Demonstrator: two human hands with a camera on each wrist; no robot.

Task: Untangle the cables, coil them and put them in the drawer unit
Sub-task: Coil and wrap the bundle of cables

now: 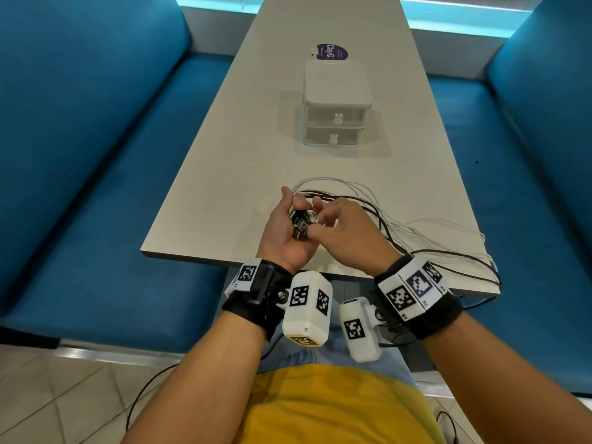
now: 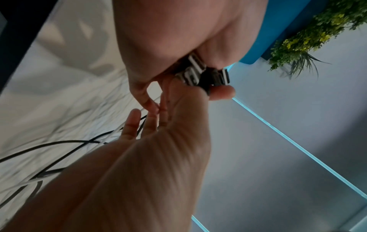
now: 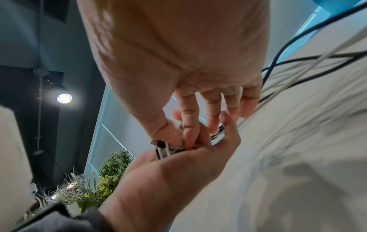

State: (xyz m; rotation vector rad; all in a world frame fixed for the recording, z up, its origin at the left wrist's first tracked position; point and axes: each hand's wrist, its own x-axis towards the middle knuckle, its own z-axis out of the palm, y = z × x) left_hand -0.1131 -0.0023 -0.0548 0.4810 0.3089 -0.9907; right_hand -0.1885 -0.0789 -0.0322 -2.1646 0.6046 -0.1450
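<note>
A tangle of black and white cables (image 1: 389, 230) lies on the near right of the table (image 1: 243, 149) and hangs over its front right edge. Their plug ends (image 1: 301, 224) are bunched in my left hand (image 1: 285, 229), which is palm up with fingers curled round them. My right hand (image 1: 336, 230) pinches one plug in that bunch with thumb and forefinger. The wrist views show the metal USB plugs (image 2: 198, 72) (image 3: 164, 148) held between the left hand (image 2: 158, 157) (image 3: 168, 172) and the right hand (image 2: 174, 34) (image 3: 178, 55). The white two-drawer unit (image 1: 336, 104) stands farther back, both drawers closed.
A purple round pack (image 1: 331, 52) lies behind the drawer unit. Blue sofas (image 1: 80, 155) (image 1: 531, 149) flank the table on both sides. Bare tabletop lies between the hands and the drawer unit. A thin black lead (image 1: 144, 389) hangs near the floor at the left.
</note>
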